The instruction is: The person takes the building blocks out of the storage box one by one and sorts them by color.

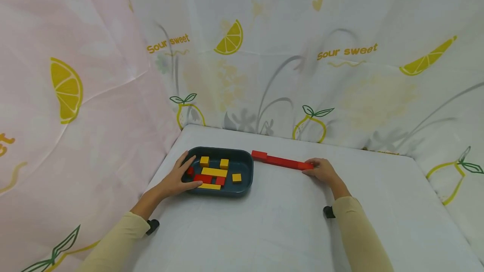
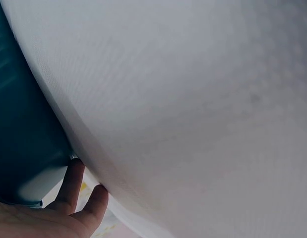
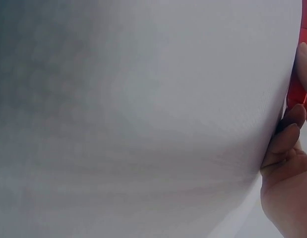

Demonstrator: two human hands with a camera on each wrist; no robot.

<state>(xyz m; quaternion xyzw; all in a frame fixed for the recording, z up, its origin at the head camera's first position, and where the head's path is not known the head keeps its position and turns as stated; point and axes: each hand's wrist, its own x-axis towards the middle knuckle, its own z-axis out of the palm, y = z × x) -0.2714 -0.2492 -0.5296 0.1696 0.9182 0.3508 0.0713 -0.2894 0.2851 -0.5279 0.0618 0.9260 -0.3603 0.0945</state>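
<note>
A dark blue tray (image 1: 242,190) holds several red and yellow blocks. My left hand (image 1: 177,179) spreads across the tray's left end, its thumb reaching over the front rim. In the left wrist view two fingers (image 2: 96,206) rest beside the tray's outer wall (image 2: 24,119). To the right of the tray, red blocks form a line: a block (image 1: 259,155) at the left end, a long block (image 1: 281,161) in the middle and a red block (image 1: 305,166) at the right end. My right hand (image 1: 321,170) pinches that right-end block between thumb and fingers.
A white cloth covers the table (image 1: 257,230). Behind it hangs a lemon-print curtain (image 1: 264,53), and a pinkish one (image 1: 106,74) hangs along the left side. A yellow block (image 1: 236,178) lies near the right inside of the tray.
</note>
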